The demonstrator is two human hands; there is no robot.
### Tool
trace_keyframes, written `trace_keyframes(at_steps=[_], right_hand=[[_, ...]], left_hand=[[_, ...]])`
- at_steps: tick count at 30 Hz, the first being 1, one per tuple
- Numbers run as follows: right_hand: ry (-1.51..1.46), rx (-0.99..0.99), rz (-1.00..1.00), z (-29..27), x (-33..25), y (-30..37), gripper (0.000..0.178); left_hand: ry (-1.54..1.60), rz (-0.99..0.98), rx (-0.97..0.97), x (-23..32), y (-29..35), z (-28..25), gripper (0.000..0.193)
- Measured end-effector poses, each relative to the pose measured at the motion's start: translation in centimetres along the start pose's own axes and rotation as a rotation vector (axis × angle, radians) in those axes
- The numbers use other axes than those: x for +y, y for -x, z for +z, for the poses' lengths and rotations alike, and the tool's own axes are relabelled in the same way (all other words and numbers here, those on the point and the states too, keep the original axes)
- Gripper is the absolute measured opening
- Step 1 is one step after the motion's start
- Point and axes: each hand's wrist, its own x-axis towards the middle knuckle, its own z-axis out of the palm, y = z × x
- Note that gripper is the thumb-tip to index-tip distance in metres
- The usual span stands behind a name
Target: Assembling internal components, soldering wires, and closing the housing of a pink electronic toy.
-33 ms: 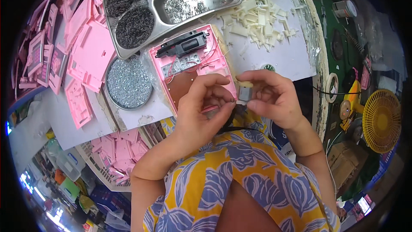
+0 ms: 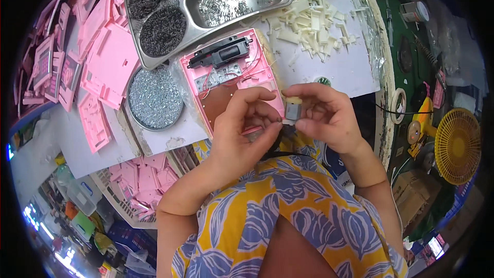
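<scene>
My right hand (image 2: 332,121) pinches a small grey block with a cream piece at its top (image 2: 293,109) between thumb and fingertips. Close on its left, my left hand (image 2: 239,128) has thumb and forefinger pressed together; a tiny dark thing shows at their tips, too small to name. Both hands are over the near right side of an open pink plastic casing (image 2: 265,67). Inside the casing lie a black mechanism (image 2: 224,53), a grey metal plate (image 2: 218,76) and thin red wires. My left hand hides the casing's near right corner.
Beyond the casing stands a metal compartment tray (image 2: 193,28) with small dark and silvery parts. A round dish (image 2: 155,129) of small silvery pieces is left, beside stacked pink panels (image 2: 110,64). Cream plastic parts (image 2: 314,23) lie far right. A yellow fan (image 2: 458,144) is at right.
</scene>
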Motion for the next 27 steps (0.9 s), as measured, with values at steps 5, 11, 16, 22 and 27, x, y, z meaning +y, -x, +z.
trace_keyframes(at_steps=[5,11,16,22,27], right_hand=[[0.006,-0.06,0.087,-0.1,0.3,-0.6,0.051],[0.058,0.01,0.032,0.1,1.2,-0.6,0.051],[0.76,-0.033,-0.479,-0.1,1.3,-1.0,0.056],[0.571,-0.012,-0.12,0.3,-0.7,-0.9,0.04],[0.671,-0.034,-0.464,0.6,0.0,-1.4,0.03]], left_hand=[[-0.036,0.014,-0.013,-0.1,-0.1,-0.4,0.052],[-0.063,0.096,-0.013,-0.8,-0.3,-0.5,0.054],[-0.319,0.355,0.096,-0.7,0.0,-0.3,0.049],[-0.595,0.816,0.1,-1.8,-0.9,-1.4,0.039],[-0.539,0.702,0.039,-0.4,-0.5,-1.9,0.038]])
